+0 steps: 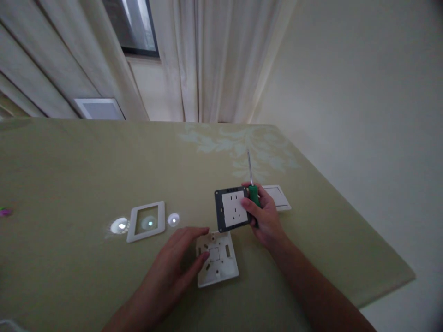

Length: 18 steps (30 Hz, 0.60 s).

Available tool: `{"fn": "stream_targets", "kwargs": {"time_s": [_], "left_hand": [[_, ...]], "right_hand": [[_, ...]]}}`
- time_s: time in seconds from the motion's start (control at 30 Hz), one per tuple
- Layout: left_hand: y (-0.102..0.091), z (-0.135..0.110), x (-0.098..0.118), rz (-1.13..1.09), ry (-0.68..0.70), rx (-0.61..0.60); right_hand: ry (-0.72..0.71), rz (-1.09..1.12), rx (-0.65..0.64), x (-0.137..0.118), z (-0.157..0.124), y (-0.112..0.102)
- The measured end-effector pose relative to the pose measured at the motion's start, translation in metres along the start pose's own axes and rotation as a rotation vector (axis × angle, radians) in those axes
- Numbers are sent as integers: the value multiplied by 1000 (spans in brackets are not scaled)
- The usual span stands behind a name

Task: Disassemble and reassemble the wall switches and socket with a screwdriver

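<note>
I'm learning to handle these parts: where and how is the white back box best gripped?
The white back box lies open side up, so its left wall could probably be pinched, thumb inside, fingers outside. Come from the left, where the left hand is; the socket insert overlaps its far edge in view.

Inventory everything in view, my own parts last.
Socket outlet: 1, white and dark grey, right grip
Screwdriver: 1, green and silver, right grip
Mounting box: 1, white, table front
Cover frame: 1, white, table, left of mounting box
Wall plate: 1, white, table, beyond right grip
Light spots: 3, whitish, in and beside cover frame
Unclear item: 1, purple, left edge
Cable-like item: 1, white, bottom left
Table: 1, greenish, centre
Curtains: several, cream, beyond table
Window: 1, dark-framed, upper left
Panel: 1, white, beyond table, left
Wall: 1, pale, right
Forearms: 2, bare, bottom
Left grip: 1, bare, at mounting box's left
Right grip: 1, bare, right of centre
</note>
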<state>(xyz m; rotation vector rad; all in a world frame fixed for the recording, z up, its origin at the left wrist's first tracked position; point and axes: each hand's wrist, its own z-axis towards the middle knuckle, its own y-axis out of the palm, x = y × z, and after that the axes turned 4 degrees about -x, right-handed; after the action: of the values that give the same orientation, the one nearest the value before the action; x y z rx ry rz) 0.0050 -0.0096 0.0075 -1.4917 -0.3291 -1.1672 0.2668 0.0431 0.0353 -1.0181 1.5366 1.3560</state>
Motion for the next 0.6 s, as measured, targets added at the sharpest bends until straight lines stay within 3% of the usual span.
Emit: {"fn": "stream_targets", "kwargs": {"time_s": [0.27, 0.6], "left_hand": [[-6, 7, -9, -25, -44, 5], [-11, 5, 2, 7, -70, -24]], "right_hand": [[84, 104, 21, 3, 2, 5], [104, 77, -7, 4, -2, 6]]}}
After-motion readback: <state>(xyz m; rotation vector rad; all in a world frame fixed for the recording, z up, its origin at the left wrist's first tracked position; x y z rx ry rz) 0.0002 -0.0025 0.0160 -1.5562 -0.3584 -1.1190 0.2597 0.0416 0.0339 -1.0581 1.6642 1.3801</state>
